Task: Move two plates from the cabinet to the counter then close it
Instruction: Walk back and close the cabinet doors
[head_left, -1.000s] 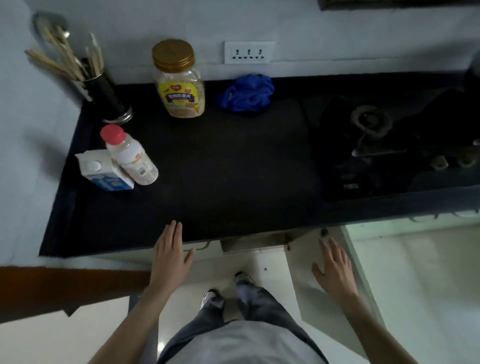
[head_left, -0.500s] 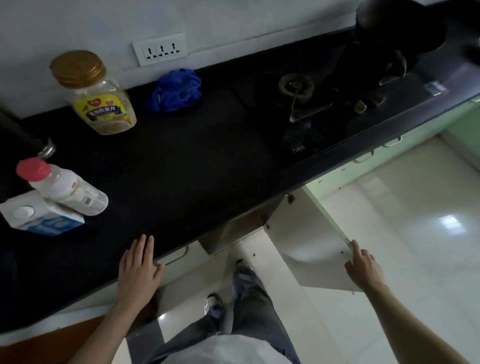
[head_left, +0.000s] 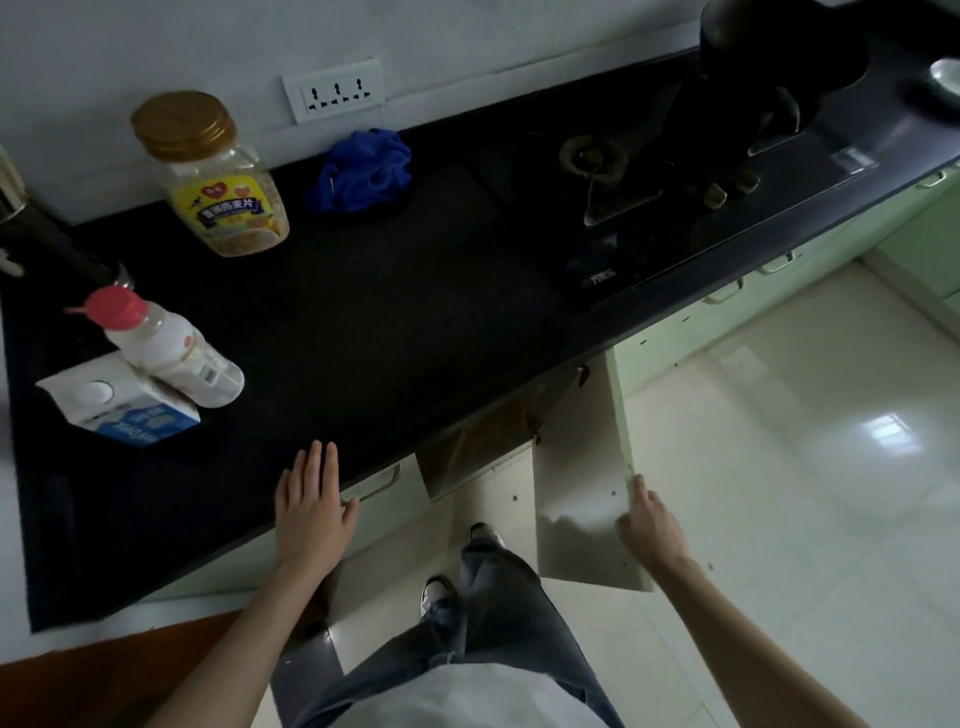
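Right grip (head_left: 649, 525) now closed on the wider-swung cabinet door (head_left: 582, 499) edge; left grip (head_left: 311, 512) stays flat, empty, at the bench (head_left: 363, 322) front edge.

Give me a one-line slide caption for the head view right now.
Right hand grips the open cabinet door while the left hand rests flat on the black counter; no plates out.

Left hand (head_left: 310, 512): flat, palm down, fingers extended and held close together, thumb spread to the side. The left forearm runs bare from the lower frame up to the wrist. Right hand (head_left: 649, 525): reaches forward on an extended bare arm, fingers curled, apparently gripping a panel edge; the fingertips are hidden. Legs and shoes are visible between the arms.
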